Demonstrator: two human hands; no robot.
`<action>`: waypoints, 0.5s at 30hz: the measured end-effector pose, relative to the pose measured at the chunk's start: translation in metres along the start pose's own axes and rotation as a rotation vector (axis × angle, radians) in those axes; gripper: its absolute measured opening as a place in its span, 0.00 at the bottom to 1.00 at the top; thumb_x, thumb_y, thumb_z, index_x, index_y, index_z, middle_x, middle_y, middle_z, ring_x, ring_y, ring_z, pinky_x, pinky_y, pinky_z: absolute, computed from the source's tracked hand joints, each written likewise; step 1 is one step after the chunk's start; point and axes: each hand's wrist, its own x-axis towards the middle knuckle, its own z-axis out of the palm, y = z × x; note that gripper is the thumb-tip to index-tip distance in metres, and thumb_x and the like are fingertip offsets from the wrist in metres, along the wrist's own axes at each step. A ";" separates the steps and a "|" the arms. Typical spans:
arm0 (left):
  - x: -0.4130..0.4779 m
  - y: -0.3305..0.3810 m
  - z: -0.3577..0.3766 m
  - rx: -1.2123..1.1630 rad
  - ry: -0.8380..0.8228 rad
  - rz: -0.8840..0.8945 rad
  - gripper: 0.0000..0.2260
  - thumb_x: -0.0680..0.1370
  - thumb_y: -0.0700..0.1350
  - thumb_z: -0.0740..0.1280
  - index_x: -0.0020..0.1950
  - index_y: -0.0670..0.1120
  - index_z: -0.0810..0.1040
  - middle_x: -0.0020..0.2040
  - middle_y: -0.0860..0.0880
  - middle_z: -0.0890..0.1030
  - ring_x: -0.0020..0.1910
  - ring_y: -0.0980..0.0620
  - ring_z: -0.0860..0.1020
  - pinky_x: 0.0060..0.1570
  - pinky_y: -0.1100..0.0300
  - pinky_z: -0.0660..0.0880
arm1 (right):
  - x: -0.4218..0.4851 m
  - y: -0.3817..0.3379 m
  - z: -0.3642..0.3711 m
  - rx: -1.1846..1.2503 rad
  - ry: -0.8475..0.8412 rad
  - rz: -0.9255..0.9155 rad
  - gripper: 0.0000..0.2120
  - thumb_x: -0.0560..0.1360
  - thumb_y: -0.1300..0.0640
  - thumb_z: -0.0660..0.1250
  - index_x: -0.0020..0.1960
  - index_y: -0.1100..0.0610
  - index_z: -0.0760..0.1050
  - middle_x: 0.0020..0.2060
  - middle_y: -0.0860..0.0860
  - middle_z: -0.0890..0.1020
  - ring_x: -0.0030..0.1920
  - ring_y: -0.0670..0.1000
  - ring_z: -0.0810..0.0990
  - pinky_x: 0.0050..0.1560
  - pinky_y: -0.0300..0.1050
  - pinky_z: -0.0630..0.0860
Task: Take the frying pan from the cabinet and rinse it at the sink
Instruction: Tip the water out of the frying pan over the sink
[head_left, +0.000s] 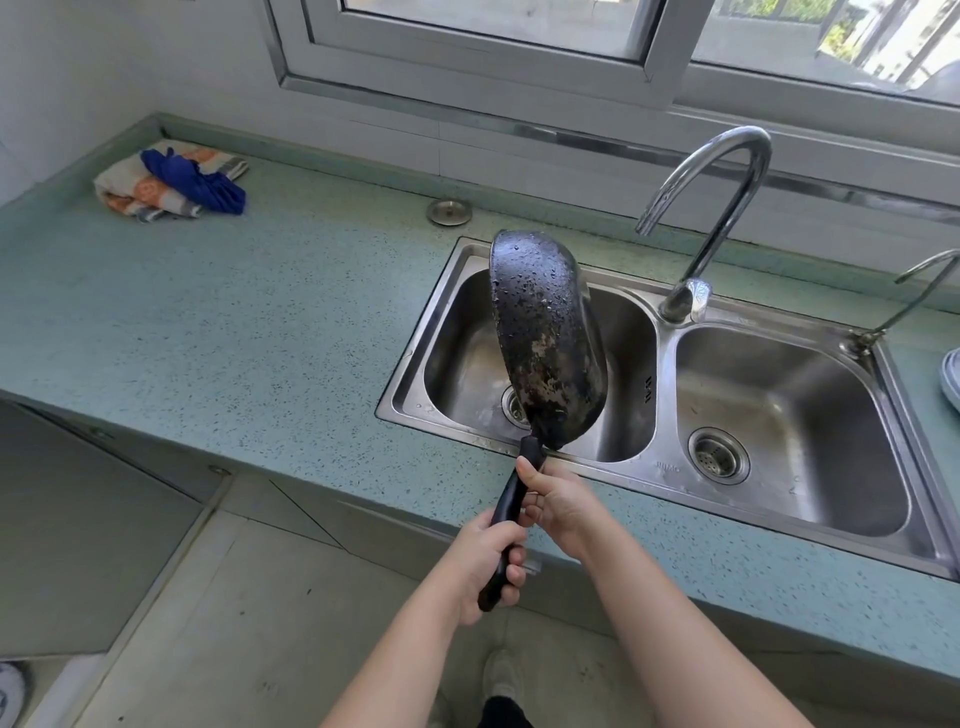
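Speckled green counter; both hands grip the seemingly wet frying pan over the sink.

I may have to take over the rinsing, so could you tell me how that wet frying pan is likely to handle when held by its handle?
The frying pan is probably front-heavy: both the left hand and right hand grip its handle. Water beads cover its underside, so it may be slippery. It looks rigid, tilted on edge over the sink without any flex.
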 end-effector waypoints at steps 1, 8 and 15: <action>0.000 0.000 0.002 0.005 0.007 0.002 0.06 0.76 0.37 0.58 0.44 0.49 0.68 0.23 0.52 0.67 0.18 0.57 0.64 0.21 0.71 0.58 | 0.000 0.000 -0.001 -0.001 0.005 -0.001 0.07 0.77 0.59 0.63 0.41 0.60 0.70 0.28 0.53 0.75 0.24 0.47 0.73 0.22 0.34 0.68; -0.002 0.000 0.007 0.029 0.038 0.012 0.07 0.76 0.37 0.58 0.45 0.48 0.69 0.24 0.52 0.67 0.19 0.57 0.64 0.20 0.71 0.58 | -0.003 -0.001 -0.002 -0.004 0.025 -0.006 0.08 0.77 0.58 0.63 0.40 0.60 0.69 0.28 0.53 0.74 0.23 0.46 0.73 0.23 0.35 0.70; -0.005 0.000 0.012 0.090 0.087 0.049 0.07 0.76 0.36 0.57 0.43 0.48 0.69 0.25 0.51 0.67 0.19 0.57 0.64 0.20 0.70 0.58 | -0.006 -0.001 -0.001 -0.035 0.044 -0.033 0.07 0.77 0.57 0.63 0.42 0.60 0.70 0.33 0.54 0.77 0.33 0.51 0.76 0.35 0.40 0.73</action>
